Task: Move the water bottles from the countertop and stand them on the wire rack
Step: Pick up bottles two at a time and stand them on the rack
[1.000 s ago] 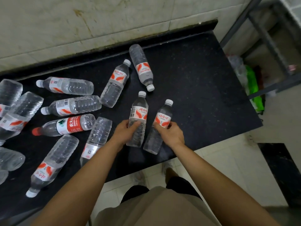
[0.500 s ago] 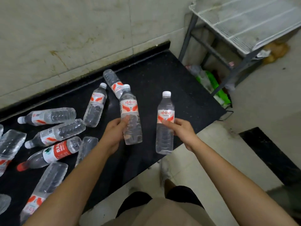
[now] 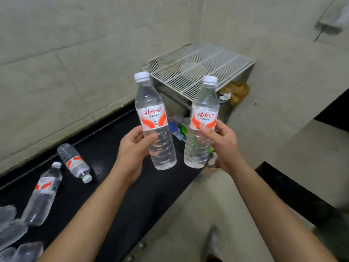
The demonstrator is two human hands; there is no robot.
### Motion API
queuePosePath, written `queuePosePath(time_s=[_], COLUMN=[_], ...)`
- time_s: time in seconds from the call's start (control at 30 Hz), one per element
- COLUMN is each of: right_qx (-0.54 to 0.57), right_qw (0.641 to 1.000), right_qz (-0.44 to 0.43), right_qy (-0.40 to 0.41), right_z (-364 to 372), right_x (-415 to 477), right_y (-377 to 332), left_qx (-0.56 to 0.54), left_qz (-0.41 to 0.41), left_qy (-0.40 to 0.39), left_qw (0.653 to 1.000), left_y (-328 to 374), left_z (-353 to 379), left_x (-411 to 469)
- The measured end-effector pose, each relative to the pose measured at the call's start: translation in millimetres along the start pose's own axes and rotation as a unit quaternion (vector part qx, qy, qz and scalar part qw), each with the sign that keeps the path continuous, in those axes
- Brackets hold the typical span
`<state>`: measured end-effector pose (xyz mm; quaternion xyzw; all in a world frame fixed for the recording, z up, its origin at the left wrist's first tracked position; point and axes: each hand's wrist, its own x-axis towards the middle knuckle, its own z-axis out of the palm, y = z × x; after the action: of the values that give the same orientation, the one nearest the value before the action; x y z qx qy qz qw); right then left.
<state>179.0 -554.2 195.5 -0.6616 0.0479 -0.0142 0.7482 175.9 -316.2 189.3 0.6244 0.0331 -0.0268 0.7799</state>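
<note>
Near the centre of the frame the left hand [image 3: 135, 150] is wrapped around the lower body of one water bottle [image 3: 154, 121], thumb across the front, the bottle upright and leaning slightly left. Just to its right the right hand [image 3: 221, 146] grips a second bottle [image 3: 203, 121] the same way, fingers curled around the back and the thumb pressed on the label. Both bottles are in the air, caps up, close together but not touching.

Above and behind them, in the upper middle of the frame, the wire rack [image 3: 198, 69] sits in the wall corner, and its top shelf shows no bottles at all. By that reading the job has barely begun: nothing is placed yet and this pair is the first on its way.

At lower left the black countertop [image 3: 117, 140] holds two lying bottles [image 3: 74, 162] [image 3: 42, 193] in clear sight, with more blurred ones [image 3: 11, 229] cut off at the left edge, so most of the work seems left
</note>
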Motion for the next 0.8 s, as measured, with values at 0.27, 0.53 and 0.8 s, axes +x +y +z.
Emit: queuePosePath(time_s=[0.27, 0.53, 0.8], right_qx=[0.033, 0.099, -0.038], right_qw=[0.999, 0.994, 0.985], right_qz=[-0.025, -0.031, -0.101], right_qy=[-0.035, -0.046, -0.135], right_z=[-127, -177, -145], right_x=[105, 218, 333], right_y=[-33, -71, -99], left_qx=[-0.074, -0.136, -0.047], left_qz=[-0.015, -0.043, 0.067], left_qy=[-0.006, -0.032, 0.038], left_qw=[0.997, 0.989, 0.996], left_y=[-10, 7, 33], left_z=[158, 236, 257], left_x=[91, 181, 290])
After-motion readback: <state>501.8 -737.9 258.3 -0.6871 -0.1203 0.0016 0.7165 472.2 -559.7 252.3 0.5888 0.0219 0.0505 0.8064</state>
